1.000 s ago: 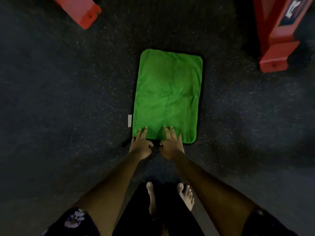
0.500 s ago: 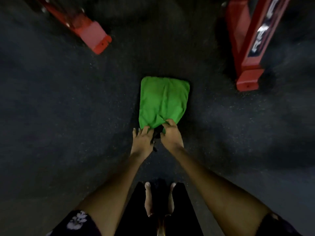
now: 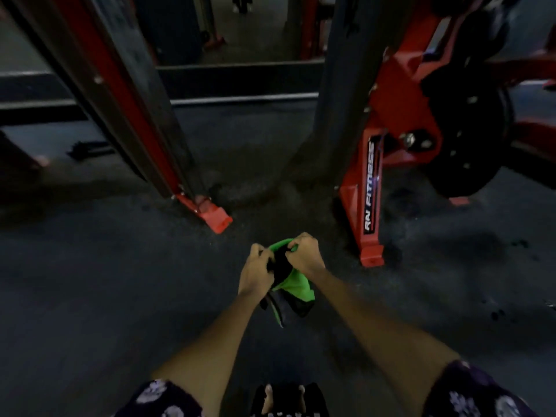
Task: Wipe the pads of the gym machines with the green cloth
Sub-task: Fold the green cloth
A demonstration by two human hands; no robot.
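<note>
Both hands clench the cloth (image 3: 296, 285) at centre frame, off the floor: left hand (image 3: 257, 273) on its left edge, right hand (image 3: 305, 254) on its top. It hangs down toward the person. No pad shows clearly; machine frames (image 3: 368, 194) stand above, the right hand nearer.

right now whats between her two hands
In the head view, the bunched green cloth lies between the left hand and right hand; both grip it, lifted off the dark floor.

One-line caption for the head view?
Both hands, left and right, hold the bunched green cloth above the floor before red machine frames.
</note>
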